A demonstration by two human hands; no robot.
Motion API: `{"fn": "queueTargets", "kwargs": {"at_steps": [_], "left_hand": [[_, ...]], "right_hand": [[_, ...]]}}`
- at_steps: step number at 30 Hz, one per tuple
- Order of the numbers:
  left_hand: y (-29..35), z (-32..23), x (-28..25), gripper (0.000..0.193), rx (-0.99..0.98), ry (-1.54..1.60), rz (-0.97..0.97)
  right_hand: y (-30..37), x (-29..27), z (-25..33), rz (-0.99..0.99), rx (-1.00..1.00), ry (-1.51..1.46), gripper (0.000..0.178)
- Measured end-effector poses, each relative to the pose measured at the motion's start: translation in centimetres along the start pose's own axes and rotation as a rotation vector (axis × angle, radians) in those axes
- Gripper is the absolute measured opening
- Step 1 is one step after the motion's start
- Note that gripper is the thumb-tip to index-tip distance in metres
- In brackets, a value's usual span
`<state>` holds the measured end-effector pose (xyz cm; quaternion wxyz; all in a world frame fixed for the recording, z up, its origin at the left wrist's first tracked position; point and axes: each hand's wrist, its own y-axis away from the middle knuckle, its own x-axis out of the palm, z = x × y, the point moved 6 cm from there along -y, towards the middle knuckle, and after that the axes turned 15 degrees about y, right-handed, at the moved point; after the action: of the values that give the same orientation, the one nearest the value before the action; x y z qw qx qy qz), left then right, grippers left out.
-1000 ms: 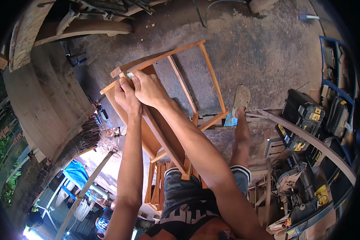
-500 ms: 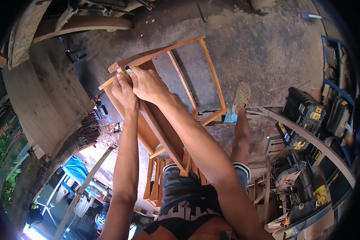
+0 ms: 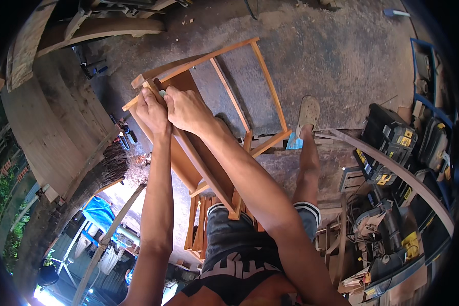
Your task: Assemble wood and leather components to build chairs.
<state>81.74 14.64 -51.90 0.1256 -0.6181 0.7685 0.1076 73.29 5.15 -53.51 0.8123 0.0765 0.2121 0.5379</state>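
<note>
A brown wooden chair frame [image 3: 270,86] lies tilted in front of me, its long rails running from my lap toward the far left. My left hand [image 3: 154,113] is closed around the far end of a rail, thumb along the top. Right beside it, my right hand [image 3: 187,108] is closed with its fingers curled against the same rail. A small pale piece [image 3: 162,94] pokes out from the right fingers; its kind is too small to tell. The palms and the wood under them are hidden.
Slatted wood [image 3: 195,224] stands under my legs. Black toolboxes [image 3: 390,137] and a curved wooden strip [image 3: 392,166] lie on the right. Wide planks [image 3: 56,127] fill the left, and a curved timber [image 3: 102,34] lies at the far left. My shod foot [image 3: 308,113] rests on the floor.
The right hand, with the pale piece, has slid slightly toward me along the rail. The left hand keeps its grip. The whole view has shifted a little.
</note>
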Motion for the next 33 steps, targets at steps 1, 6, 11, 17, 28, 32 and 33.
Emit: {"fn": "queueTargets", "kwargs": {"at_steps": [1,6,11,17,28,32,33], "left_hand": [[0.0,0.1,-0.1,0.035,0.002,-0.013,0.006],[-0.3,0.4,-0.6,0.034,0.022,-0.048,0.010],[-0.1,0.7,-0.4,0.034,-0.020,0.001,0.015],[-0.2,0.4,-0.5,0.037,-0.018,-0.065,0.053],[-0.2,-0.2,1.3,0.023,-0.033,0.110,0.072],[-0.5,0.6,0.9,0.028,-0.047,0.146,0.155],[-0.5,0.7,0.9,0.029,-0.058,0.096,0.169]], "right_hand": [[0.2,0.0,-0.1,0.000,0.002,-0.002,0.020],[0.8,0.1,-0.2,-0.014,-0.003,-0.014,0.020],[0.9,0.2,-0.4,-0.030,-0.021,0.002,0.019],[2.2,0.3,-0.7,-0.018,-0.019,0.013,0.018],[4.9,0.9,-2.1,0.013,0.053,0.002,0.018],[6.3,1.2,-2.3,0.064,0.080,0.008,0.017],[6.7,1.3,-2.5,0.050,0.065,0.004,0.017]]}}
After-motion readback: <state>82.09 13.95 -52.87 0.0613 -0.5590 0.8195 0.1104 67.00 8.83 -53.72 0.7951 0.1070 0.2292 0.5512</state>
